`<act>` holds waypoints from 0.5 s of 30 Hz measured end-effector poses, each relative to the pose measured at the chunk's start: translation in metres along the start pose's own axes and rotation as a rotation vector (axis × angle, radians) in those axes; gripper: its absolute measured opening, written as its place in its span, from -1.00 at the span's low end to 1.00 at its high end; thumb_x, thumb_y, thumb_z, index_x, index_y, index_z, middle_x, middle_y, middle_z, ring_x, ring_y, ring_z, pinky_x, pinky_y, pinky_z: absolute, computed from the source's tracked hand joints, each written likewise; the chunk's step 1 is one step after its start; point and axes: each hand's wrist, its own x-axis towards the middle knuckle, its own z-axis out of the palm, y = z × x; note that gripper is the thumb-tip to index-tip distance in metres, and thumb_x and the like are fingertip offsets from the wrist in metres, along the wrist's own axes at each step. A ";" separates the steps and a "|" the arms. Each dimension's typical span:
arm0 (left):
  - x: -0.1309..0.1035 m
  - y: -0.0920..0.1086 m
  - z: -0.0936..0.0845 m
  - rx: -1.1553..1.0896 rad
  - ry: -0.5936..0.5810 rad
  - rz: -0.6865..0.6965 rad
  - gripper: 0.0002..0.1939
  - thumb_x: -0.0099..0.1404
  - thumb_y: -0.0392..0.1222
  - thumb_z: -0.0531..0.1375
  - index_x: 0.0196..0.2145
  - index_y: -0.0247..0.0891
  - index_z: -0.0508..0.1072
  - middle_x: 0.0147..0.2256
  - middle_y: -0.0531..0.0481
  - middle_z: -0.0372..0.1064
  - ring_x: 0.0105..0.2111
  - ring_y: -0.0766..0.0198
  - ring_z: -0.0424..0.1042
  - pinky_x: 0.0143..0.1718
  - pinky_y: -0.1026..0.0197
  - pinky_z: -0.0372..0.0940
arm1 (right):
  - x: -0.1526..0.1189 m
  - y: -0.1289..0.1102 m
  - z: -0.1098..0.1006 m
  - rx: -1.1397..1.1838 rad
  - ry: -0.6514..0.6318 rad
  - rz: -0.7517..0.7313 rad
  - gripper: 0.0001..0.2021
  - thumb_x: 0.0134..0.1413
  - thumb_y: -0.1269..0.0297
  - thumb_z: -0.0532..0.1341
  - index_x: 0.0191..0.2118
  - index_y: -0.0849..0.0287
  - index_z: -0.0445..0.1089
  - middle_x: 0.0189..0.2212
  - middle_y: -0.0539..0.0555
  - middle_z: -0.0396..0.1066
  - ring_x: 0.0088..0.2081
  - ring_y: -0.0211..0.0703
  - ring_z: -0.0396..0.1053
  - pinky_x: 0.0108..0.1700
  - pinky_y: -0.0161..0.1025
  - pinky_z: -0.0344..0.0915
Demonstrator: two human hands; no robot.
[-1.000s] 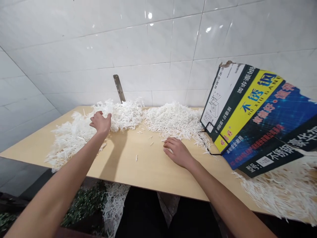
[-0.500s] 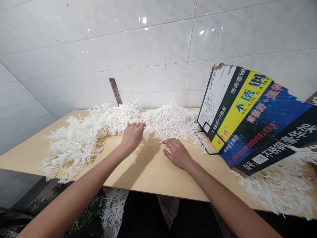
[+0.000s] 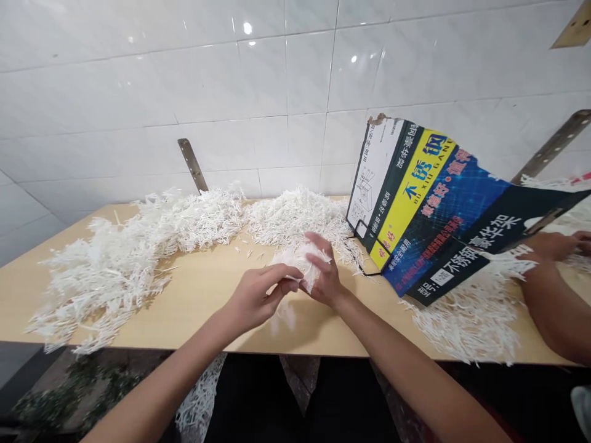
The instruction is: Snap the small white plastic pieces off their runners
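Note:
My left hand (image 3: 265,294) is closed, thumb and fingers pinching the near edge of a small bunch of white strands (image 3: 300,261). The same bunch lies in my right hand (image 3: 327,274), whose fingers curl around its right side. Both hands are close together above the wooden table (image 3: 198,295). Beyond them sits a pile of white pieces (image 3: 295,215) near the wall. A longer heap of white strands (image 3: 120,258) spreads over the left part of the table. A few loose bits lie between the piles.
A printed cardboard sheet (image 3: 429,215) stands tilted at the right, by a black wire frame (image 3: 362,246). More white strands (image 3: 471,314) lie beneath it. Another person's arm (image 3: 554,301) is at the far right. Metal brackets (image 3: 192,165) are on the tiled wall.
My hands have come together, with the white bunch now between them. The view has shifted right, bringing another person's arm into sight.

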 end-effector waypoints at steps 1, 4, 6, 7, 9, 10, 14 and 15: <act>-0.008 0.002 0.004 -0.004 0.038 -0.036 -0.83 0.51 -0.29 0.12 -0.01 -0.20 0.46 -0.28 -0.03 0.62 -0.35 0.31 0.62 -0.31 0.33 0.47 | -0.001 0.000 -0.003 0.071 -0.019 -0.051 -0.58 0.21 -0.04 0.24 0.14 -0.10 0.40 0.18 0.22 0.38 0.25 0.24 0.33 0.17 0.26 0.33; -0.045 -0.011 0.008 0.307 0.242 -0.011 -0.80 0.43 -0.30 0.22 -0.02 -0.15 0.50 -0.24 -0.06 0.63 -0.15 0.16 0.63 -0.04 0.14 0.49 | -0.001 0.003 -0.010 0.264 0.137 -0.028 -0.69 0.38 0.04 0.04 -0.06 0.02 0.48 -0.14 0.19 0.52 -0.06 0.08 0.51 0.01 0.08 0.44; -0.078 -0.028 0.006 0.489 0.203 -0.193 -0.72 0.43 -0.15 0.23 0.07 -0.16 0.49 -0.05 -0.17 0.60 0.10 0.02 0.52 0.18 -0.04 0.38 | 0.002 0.007 -0.012 0.333 0.352 0.131 -0.64 0.42 0.03 -0.01 -0.14 0.09 0.46 -0.23 0.17 0.52 -0.13 0.05 0.51 -0.01 0.03 0.43; -0.094 -0.037 0.006 0.526 0.083 -0.366 -0.57 0.45 -0.02 0.19 0.20 -0.21 0.42 0.13 -0.26 0.50 0.24 -0.06 0.39 0.28 -0.13 0.28 | 0.004 0.009 -0.013 0.352 0.448 0.213 -0.63 0.43 0.02 -0.02 -0.14 0.12 0.44 -0.23 0.16 0.51 -0.14 0.03 0.50 0.01 0.02 0.41; -0.119 -0.052 0.009 0.567 -0.122 -0.683 -0.22 0.43 0.25 0.11 0.38 -0.34 0.23 0.38 -0.40 0.18 0.42 -0.22 0.10 0.35 -0.27 0.13 | 0.009 0.012 -0.015 0.360 0.572 0.351 -0.63 0.43 0.01 -0.02 -0.07 0.16 0.39 -0.21 0.15 0.51 -0.14 0.01 0.49 0.06 0.01 0.37; -0.127 -0.058 0.013 0.582 -0.205 -0.791 -0.10 0.40 0.34 0.06 0.43 -0.40 0.15 0.43 -0.45 0.05 0.46 -0.29 -0.02 0.37 -0.33 0.04 | 0.012 0.013 -0.015 0.352 0.609 0.407 -0.61 0.43 0.00 -0.03 0.00 0.17 0.36 -0.19 0.15 0.51 -0.13 0.01 0.49 0.08 0.01 0.35; -0.113 -0.076 0.038 0.581 -0.338 -0.922 0.07 0.38 0.47 -0.09 0.49 -0.51 -0.01 0.50 -0.51 -0.27 0.50 -0.40 -0.33 0.41 -0.43 -0.26 | 0.016 0.021 -0.013 0.358 0.660 0.567 -0.47 0.44 -0.04 -0.19 0.26 0.16 0.19 -0.10 0.24 0.51 -0.11 0.08 0.50 0.01 0.04 0.39; -0.100 -0.083 0.044 0.567 -0.321 -0.935 0.09 0.38 0.47 -0.10 0.49 -0.54 -0.06 0.49 -0.53 -0.28 0.50 -0.41 -0.34 0.41 -0.43 -0.28 | 0.016 0.026 -0.011 0.373 0.671 0.581 -0.44 0.44 -0.05 -0.21 0.30 0.16 0.15 -0.07 0.26 0.51 -0.10 0.09 0.51 -0.02 0.05 0.41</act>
